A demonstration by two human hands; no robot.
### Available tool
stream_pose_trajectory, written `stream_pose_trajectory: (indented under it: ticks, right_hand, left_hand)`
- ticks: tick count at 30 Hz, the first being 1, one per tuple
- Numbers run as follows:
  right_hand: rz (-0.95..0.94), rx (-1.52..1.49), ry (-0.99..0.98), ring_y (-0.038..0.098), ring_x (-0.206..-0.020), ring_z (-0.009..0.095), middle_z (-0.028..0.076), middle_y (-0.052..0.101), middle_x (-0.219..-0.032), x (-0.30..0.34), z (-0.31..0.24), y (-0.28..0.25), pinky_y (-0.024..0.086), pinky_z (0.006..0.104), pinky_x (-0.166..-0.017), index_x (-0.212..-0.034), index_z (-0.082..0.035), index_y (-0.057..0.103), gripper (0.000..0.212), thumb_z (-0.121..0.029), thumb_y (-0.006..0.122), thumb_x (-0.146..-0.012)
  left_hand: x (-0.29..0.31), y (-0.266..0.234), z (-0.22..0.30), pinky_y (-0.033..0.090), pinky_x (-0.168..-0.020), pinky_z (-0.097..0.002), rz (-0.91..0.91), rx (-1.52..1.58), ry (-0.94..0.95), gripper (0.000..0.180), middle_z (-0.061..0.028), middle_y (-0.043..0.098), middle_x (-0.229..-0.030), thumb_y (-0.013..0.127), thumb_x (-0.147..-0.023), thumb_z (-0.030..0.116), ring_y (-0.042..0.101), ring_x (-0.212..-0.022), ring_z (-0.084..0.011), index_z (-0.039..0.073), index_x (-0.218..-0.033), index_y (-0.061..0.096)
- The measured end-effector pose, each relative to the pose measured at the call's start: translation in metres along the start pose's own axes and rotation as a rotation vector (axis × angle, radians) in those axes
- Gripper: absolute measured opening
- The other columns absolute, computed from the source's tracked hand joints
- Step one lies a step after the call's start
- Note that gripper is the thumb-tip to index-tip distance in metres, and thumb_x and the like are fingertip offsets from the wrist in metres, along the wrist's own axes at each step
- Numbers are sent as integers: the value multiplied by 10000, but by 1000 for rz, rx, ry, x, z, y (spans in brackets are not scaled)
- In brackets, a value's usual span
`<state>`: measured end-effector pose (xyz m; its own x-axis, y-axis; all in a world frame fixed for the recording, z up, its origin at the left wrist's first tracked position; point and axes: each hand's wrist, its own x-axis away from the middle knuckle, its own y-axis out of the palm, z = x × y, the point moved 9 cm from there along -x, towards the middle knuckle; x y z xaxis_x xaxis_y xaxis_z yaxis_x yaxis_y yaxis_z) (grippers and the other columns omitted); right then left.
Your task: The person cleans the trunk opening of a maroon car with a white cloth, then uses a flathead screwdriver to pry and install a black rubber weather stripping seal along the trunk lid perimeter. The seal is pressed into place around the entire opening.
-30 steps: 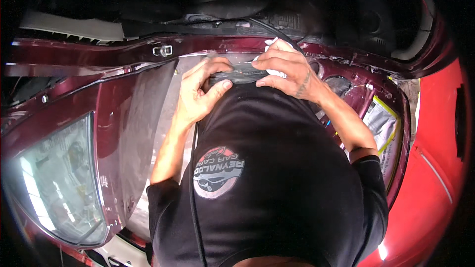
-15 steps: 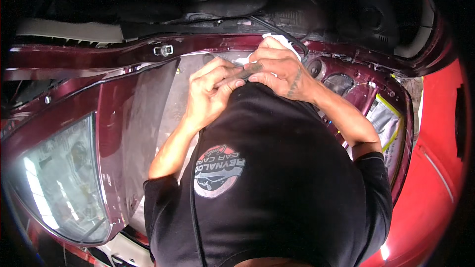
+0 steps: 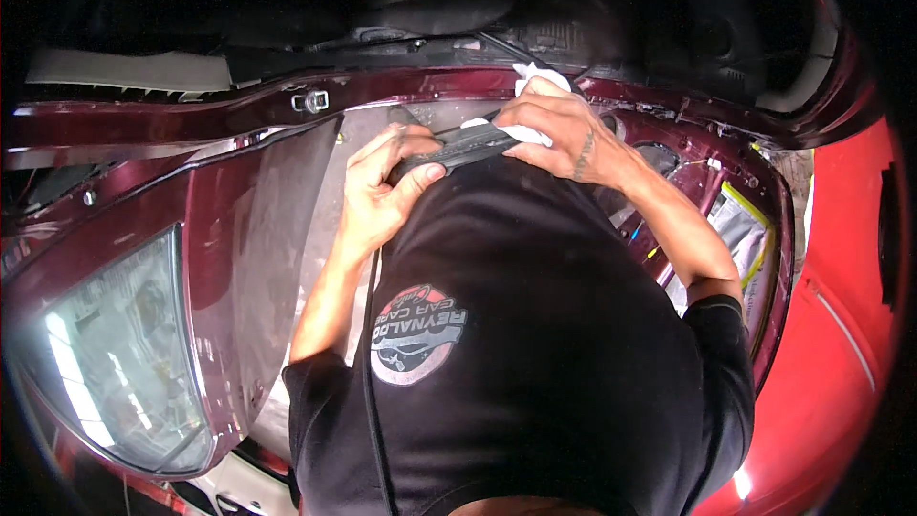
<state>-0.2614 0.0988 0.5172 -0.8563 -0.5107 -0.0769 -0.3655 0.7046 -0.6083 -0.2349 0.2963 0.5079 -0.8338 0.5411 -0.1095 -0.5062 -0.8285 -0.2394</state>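
Observation:
My left hand (image 3: 378, 189) grips a black strip (image 3: 463, 146), fingers over its far side and thumb on the near side. It looks like rubber weatherstrip, though its full length is hidden. At the strip's right part, my right hand (image 3: 571, 141) is closed on a white cloth (image 3: 531, 135), pressing it against the black surface. Part of the cloth bunches up beyond the fingers. Both hands are in front of my black shirt (image 3: 554, 325), beside a dark red car's door opening. A thin black cord (image 3: 374, 392) runs down the shirt's left side.
The dark red door sill (image 3: 430, 88) crosses beyond my hands, with a metal latch striker (image 3: 310, 101) on it. An open door with a window (image 3: 124, 354) stands at left. The door's inner panel (image 3: 745, 258) is at right, beside a red car (image 3: 850, 268).
My hands have moved apart, the left one leftward and the right one slightly right. More of the black strip and white cloth now shows between them.

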Motion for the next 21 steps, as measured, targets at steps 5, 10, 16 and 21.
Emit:
stream_pose_trajectory:
  ticks: [5,10,16,21]
  right_hand:
    - [42,69,-122,568,-858,290,94,655,-955,-14,-23,-5,481,401,-766,-1098,-25,728,332,-166,801,-807]
    - [92,54,-103,559,-844,285,93,655,-951,-10,-20,-4,467,408,-751,-1049,-12,745,277,-150,773,-811]
    - [90,59,-72,572,-832,298,126,649,-905,-12,-10,7,459,426,-739,-973,-10,729,176,-116,713,-834]
    - [94,23,-131,538,-824,321,109,608,-847,-26,-11,5,468,430,-724,-989,-34,688,243,-198,776,-831]
  left_hand:
    - [-11,5,11,540,-914,-369,-132,-86,-130,326,-164,739,-1095,835,-814,122,705,-1049,-292,-25,-1096,761]
    - [-11,13,17,550,-865,-371,-63,-245,-7,251,-145,743,-1035,797,-816,35,716,-971,-298,-22,-1058,769]
    - [-12,18,21,569,-719,-386,65,-306,113,197,-130,736,-949,753,-738,-62,716,-848,-301,-2,-926,757]
    - [-11,18,11,569,-725,-390,129,-212,118,175,-132,729,-940,755,-753,-51,714,-851,-315,-11,-922,738]
